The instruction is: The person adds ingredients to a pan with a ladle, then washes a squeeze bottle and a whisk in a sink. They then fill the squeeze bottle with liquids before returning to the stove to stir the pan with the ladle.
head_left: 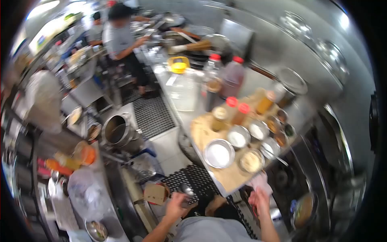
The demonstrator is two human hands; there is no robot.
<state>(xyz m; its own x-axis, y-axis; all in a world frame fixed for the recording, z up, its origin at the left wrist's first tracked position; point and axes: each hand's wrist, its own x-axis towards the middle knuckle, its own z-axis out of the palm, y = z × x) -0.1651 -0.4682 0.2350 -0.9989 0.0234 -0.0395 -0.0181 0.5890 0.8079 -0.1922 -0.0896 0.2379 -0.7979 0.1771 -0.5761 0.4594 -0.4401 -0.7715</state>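
Observation:
At the bottom centre, my left hand (176, 205) is closed on a small shiny metal bowl (186, 189), held over the black floor mat. My right hand (259, 199) is by the near corner of the steel counter, its fingers closed around a pale pink cloth (259, 181). On the counter's brown board (225, 177), just beyond that hand, stand a metal bowl of yellowish paste (252, 161) and a wider bowl of white powder (219, 153). A spoon (278, 157) sticks out of another white-filled bowl (269, 148).
Red-capped bottles (240, 114) and a large yellow-lidded jar (181, 88) stand farther back on the counter. A tall pot (119, 130) is at left, above a cardboard box (156, 193). Stove burners (283, 176) lie at right. A person (119, 36) stands in the far aisle.

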